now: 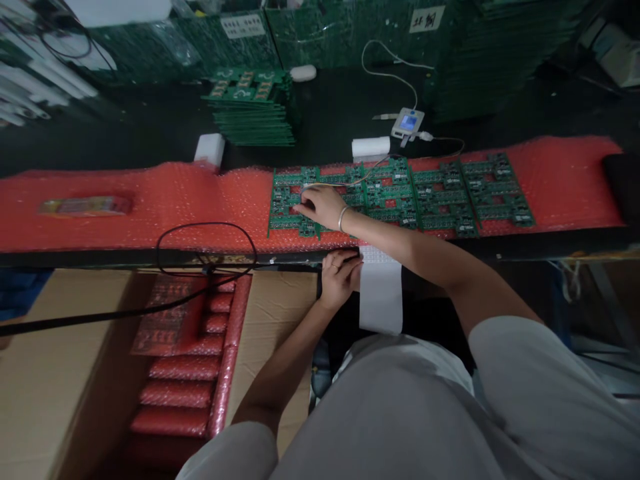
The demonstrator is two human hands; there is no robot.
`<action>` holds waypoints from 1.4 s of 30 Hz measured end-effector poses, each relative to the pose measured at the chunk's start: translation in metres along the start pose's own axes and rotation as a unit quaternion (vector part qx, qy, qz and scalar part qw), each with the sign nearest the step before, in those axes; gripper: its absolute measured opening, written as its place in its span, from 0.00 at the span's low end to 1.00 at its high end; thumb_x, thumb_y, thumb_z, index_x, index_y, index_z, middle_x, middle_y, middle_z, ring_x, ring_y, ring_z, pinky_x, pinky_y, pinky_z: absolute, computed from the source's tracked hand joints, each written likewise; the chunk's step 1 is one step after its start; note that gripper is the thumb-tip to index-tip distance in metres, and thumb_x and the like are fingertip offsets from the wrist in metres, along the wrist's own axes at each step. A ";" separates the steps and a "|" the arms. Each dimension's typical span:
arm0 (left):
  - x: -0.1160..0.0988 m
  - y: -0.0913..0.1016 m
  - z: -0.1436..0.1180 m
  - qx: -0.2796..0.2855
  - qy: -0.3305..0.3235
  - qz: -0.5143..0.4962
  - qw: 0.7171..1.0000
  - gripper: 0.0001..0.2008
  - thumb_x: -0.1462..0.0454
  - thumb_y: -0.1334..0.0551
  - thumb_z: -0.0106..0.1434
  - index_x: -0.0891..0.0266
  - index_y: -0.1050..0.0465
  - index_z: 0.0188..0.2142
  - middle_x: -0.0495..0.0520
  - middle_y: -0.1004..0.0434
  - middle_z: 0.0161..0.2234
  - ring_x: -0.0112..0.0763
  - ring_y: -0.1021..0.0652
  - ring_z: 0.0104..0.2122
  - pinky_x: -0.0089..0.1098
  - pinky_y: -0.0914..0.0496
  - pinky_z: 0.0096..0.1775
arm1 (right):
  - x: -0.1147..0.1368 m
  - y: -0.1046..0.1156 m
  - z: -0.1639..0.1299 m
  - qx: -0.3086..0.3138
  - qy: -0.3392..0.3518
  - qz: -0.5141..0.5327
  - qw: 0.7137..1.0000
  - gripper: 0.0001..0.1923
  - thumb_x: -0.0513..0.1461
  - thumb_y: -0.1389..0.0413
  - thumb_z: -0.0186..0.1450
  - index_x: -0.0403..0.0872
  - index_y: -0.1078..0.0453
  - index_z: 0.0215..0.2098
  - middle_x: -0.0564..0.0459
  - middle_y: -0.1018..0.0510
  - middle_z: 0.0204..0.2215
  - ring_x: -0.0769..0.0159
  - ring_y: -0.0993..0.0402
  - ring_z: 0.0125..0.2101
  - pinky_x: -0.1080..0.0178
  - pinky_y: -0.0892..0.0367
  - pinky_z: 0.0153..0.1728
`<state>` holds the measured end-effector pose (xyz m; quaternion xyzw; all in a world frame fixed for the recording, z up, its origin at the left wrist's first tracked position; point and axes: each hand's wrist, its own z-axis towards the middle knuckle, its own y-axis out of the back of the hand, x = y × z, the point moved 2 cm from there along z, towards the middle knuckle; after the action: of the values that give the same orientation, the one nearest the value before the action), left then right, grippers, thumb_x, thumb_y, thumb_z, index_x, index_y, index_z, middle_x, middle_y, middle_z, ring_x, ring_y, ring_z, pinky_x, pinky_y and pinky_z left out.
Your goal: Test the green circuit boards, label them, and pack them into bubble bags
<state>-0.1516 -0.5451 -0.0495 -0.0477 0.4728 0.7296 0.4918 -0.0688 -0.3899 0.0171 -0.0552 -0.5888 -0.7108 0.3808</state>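
Several green circuit boards (437, 193) lie in a row on red bubble wrap. My right hand (325, 207), a bangle at its wrist, is over the leftmost board with its fingers pinched around the end of a thin wire lead (350, 183). That lead runs back to a small white tester (407, 123) with a lit screen. Below the bench edge, my left hand (340, 275) has its fingers closed at the left edge of a white label sheet (381, 300). The sheet hangs over my lap, rows of small labels at its top. Both sets of fingertips are partly hidden.
Behind the wrap stands a stack of green boards (255, 113), with a white roll (371, 148) to its right. At lower left, an open carton (280, 313) holds red bubble-wrapped packs (183, 393). A black cable (125, 317) loops over the carton.
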 end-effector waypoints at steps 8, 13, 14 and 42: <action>-0.003 0.000 0.003 -0.007 0.011 0.010 1.000 0.07 0.61 0.38 0.71 0.57 0.21 0.40 0.55 0.19 0.42 0.39 0.23 0.44 0.42 0.29 0.46 | -0.003 -0.002 0.000 -0.008 0.005 0.009 1.000 0.12 0.44 0.45 0.72 0.45 0.28 0.35 0.49 0.24 0.34 0.60 0.31 0.38 0.59 0.40 0.44; -0.004 0.003 0.005 -0.013 -0.021 -0.007 1.000 0.07 0.63 0.38 0.71 0.56 0.20 0.45 0.55 0.20 0.43 0.39 0.24 0.45 0.40 0.30 0.47 | -0.003 -0.003 0.000 -0.011 0.005 0.015 1.000 0.12 0.44 0.45 0.72 0.45 0.28 0.35 0.49 0.24 0.34 0.60 0.31 0.38 0.59 0.40 0.44; -0.003 0.003 0.005 -0.014 -0.024 -0.012 1.000 0.07 0.63 0.37 0.71 0.55 0.20 0.45 0.55 0.20 0.43 0.38 0.25 0.45 0.40 0.30 0.47 | -0.003 -0.002 0.000 -0.011 0.005 0.017 1.000 0.12 0.44 0.45 0.72 0.45 0.28 0.35 0.49 0.24 0.34 0.60 0.31 0.38 0.59 0.40 0.44; 0.076 0.102 0.082 0.099 0.145 0.126 0.976 0.06 0.65 0.37 0.64 0.58 0.19 0.34 0.57 0.24 0.47 0.47 0.28 0.52 0.51 0.35 0.57 | -0.011 -0.008 -0.004 -0.100 0.013 0.080 0.992 0.13 0.45 0.42 0.70 0.48 0.31 0.30 0.50 0.24 0.31 0.59 0.29 0.38 0.57 0.37 0.44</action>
<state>-0.2360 -0.4404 0.0203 -0.0439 0.6110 0.7209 0.3241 -0.0642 -0.3881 0.0041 -0.1306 -0.5030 -0.7343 0.4369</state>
